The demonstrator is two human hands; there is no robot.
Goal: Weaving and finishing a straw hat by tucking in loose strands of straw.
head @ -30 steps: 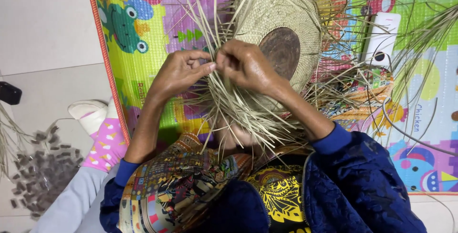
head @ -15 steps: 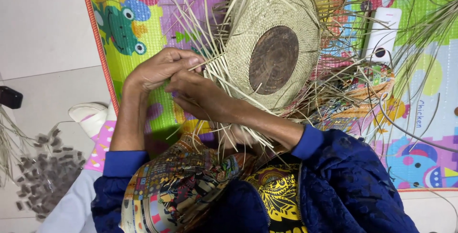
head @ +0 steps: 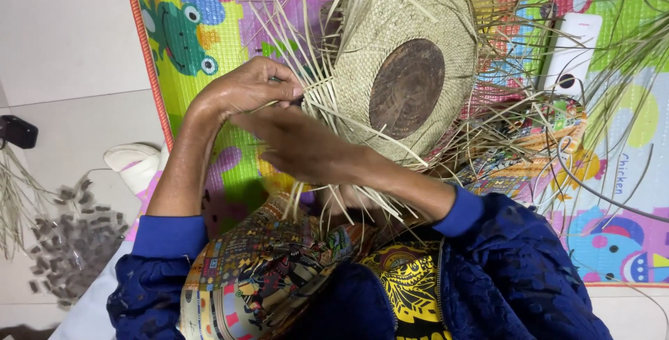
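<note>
Pinching loose straw strands [head: 327,96], left hand [head: 244,89], right hand [head: 306,148] (fingertips blurred, grip unclear), woven basket [head: 397,54].

I see a bright cartoon play mat [head: 209,26] on the floor, a white rectangular device [head: 573,54] lying on it, and grey scraps [head: 66,242] scattered left.

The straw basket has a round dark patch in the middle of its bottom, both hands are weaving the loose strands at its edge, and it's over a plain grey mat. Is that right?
Not quite. The head view shows the mat is brightly coloured with cartoon animals, not plain grey. The straw basket does have a round dark patch, and the left hand and right hand work the loose strands at its edge.
</note>
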